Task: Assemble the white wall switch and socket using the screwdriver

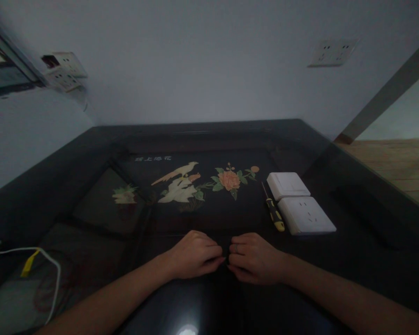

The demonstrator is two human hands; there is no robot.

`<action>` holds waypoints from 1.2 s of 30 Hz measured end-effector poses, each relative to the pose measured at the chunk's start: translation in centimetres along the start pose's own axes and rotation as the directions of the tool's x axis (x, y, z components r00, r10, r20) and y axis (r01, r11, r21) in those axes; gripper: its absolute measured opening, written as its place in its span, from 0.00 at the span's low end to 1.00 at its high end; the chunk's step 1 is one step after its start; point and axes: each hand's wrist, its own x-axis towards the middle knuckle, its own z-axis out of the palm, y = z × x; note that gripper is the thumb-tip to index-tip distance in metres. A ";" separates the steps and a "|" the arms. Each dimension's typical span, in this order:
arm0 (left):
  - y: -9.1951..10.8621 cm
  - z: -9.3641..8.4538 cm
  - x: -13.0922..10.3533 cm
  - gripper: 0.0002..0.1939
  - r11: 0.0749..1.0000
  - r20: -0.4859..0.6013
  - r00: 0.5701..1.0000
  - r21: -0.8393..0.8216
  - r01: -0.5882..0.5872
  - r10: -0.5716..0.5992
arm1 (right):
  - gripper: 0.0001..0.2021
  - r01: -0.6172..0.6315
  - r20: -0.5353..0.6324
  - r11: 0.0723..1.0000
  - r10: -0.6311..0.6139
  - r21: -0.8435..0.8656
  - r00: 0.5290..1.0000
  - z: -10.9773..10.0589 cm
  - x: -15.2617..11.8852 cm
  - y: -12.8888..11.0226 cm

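My left hand (196,255) rests on the dark, glossy table (209,307) near its front edge, fingers curled closed. Facing it across a narrow gap, my right hand (254,258) is also curled, with a ring on one finger. Nothing shows in either hand. Beyond my right hand lies a screwdriver (274,215) with a black and yellow handle, its thin shaft pointing away from me. Right beside it are a white socket box (307,215) with slots facing up and a white switch box (289,184), set close together.
A bird-and-flower picture (181,188) decorates the tabletop. At the left, a white cable (58,279) with a yellow tag (28,264) curves over the table. Wall sockets are at the right (333,52) and left (70,64). A dark oblong shape (373,214) lies at the right.
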 end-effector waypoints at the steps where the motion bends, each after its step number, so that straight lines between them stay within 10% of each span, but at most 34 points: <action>1: 0.0 0.1 0.0 0.18 1.000 0.001 1.000 -0.002 -0.001 0.001 | 0.10 -0.002 0.002 1.000 0.002 0.000 1.000 0.0 0.0 0.0; 36: -0.2 0.2 -0.1 0.18 1.000 0.003 1.000 -0.016 -0.001 0.001 | 0.10 -0.003 0.032 1.000 0.003 -0.007 0.999 -0.1 0.2 0.0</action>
